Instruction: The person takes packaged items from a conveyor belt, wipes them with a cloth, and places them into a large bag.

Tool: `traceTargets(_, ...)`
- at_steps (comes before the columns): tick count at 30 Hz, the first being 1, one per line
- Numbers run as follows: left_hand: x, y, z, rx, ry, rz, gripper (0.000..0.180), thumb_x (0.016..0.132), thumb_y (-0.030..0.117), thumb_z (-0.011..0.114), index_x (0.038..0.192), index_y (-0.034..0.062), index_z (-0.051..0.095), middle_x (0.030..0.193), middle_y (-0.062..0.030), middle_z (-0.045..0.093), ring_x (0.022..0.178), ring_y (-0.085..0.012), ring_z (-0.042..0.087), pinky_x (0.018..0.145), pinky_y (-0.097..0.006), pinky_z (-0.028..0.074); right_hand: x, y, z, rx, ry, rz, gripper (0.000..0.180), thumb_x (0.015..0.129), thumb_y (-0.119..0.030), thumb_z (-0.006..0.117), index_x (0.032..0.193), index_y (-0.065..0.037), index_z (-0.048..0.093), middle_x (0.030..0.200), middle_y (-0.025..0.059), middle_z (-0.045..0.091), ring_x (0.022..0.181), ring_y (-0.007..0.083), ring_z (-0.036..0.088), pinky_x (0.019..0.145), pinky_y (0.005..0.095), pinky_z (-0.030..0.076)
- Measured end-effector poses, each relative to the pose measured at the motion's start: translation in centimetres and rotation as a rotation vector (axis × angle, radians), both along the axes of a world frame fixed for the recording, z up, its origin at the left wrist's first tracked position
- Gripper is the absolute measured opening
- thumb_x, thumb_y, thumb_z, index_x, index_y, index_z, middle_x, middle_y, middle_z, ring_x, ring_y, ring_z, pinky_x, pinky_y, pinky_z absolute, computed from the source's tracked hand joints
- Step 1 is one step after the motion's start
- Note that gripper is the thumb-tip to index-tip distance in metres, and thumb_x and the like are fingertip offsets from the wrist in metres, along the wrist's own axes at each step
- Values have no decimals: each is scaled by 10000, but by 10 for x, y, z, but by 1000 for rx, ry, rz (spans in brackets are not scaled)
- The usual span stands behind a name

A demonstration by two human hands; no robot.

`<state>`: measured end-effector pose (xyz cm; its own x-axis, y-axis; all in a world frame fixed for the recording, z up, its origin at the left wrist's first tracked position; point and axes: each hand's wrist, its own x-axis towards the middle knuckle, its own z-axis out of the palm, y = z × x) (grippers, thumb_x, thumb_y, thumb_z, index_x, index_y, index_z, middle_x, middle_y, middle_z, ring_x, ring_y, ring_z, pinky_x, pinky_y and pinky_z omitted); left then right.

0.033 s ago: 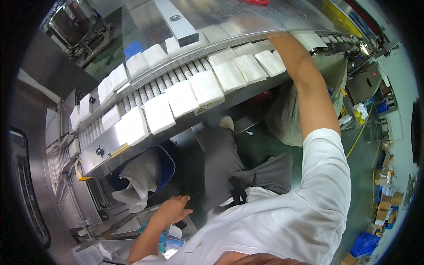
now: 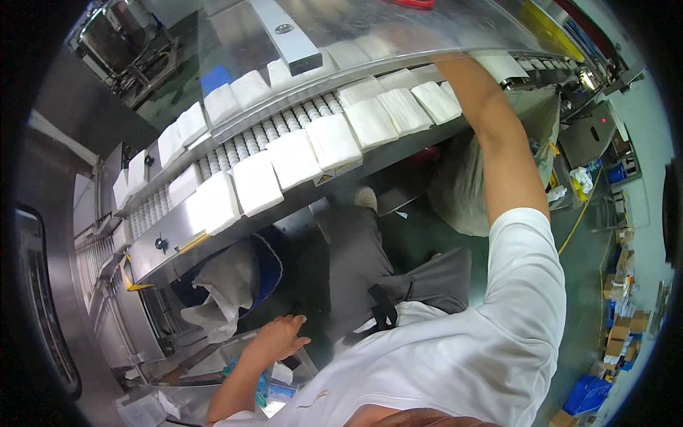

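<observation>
Stacks of folded white tissue-like sheets (image 2: 257,182) lie in a row along the near metal ledge of a roller conveyor (image 2: 229,151). More white stacks (image 2: 249,88) line its far side. My right arm reaches under the clear cover (image 2: 370,57) over the conveyor. Through the cover my right hand (image 2: 407,37) shows only as a blur among white stacks, so its fingers and any hold are unclear. Low on the left, my left hand (image 2: 277,337) has its fingers stretched out with nothing held. It is by the rim of a clear plastic box (image 2: 302,361).
A blue bin (image 2: 269,265) with a pale liner stands under the conveyor's left part. A large pale sack (image 2: 455,192) hangs below its right part. Cardboard boxes (image 2: 617,334) and a blue crate (image 2: 588,393) line the right wall. A metal tank (image 2: 117,35) stands at the far left.
A white stack on the rollers at the left has shifted slightly along the conveyor, toward the right. My right arm has moved a touch to the right; my left hand looks unchanged.
</observation>
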<state>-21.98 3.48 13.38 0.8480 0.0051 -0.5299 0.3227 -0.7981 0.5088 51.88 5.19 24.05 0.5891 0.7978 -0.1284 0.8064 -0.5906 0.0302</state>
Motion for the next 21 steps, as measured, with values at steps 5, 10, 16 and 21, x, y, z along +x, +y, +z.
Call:
traceTargets(5, 0, -1, 4, -24, -10, -5, 562, 926, 368, 730, 1336, 16, 575, 1126, -237, 686, 1028, -426, 672, 857, -495, 556, 6, -14, 5, 25, -4, -27, 396, 981, -147, 595, 1359, -28, 592, 1380, 167, 602, 1243, 301, 592, 1054, 388, 486)
traceTargets(10, 0, -3, 4, -31, -40, -28, 554, 926, 367, 730, 1324, 14, 575, 1103, -244, 685, 1015, -422, 678, 841, -491, 561, 10, -27, 21, 135, -38, -45, 400, 986, -140, 600, 1366, -17, 575, 1353, 158, 620, 1212, 281, 615, 1027, 380, 508)
traceTargets(16, 3, -4, 13, -53, -105, -24, 531, 924, 318, 738, 1322, 9, 571, 1146, -247, 683, 1005, -412, 686, 828, -480, 566, -19, -67, 34, 556, -16, -50, 406, 991, -130, 606, 1374, -5, 556, 1320, 147, 641, 1175, 258, 643, 993, 371, 535)
traceTargets(21, 16, -3, 20, -198, -255, 112, 500, 917, 183, 760, 1332, -6, 555, 1203, -227, 679, 1050, -360, 698, 880, -424, 569, -102, -138, 34, 890, 741, 32, 412, 996, -123, 611, 1381, 6, 540, 1293, 138, 659, 1145, 239, 666, 966, 363, 557)
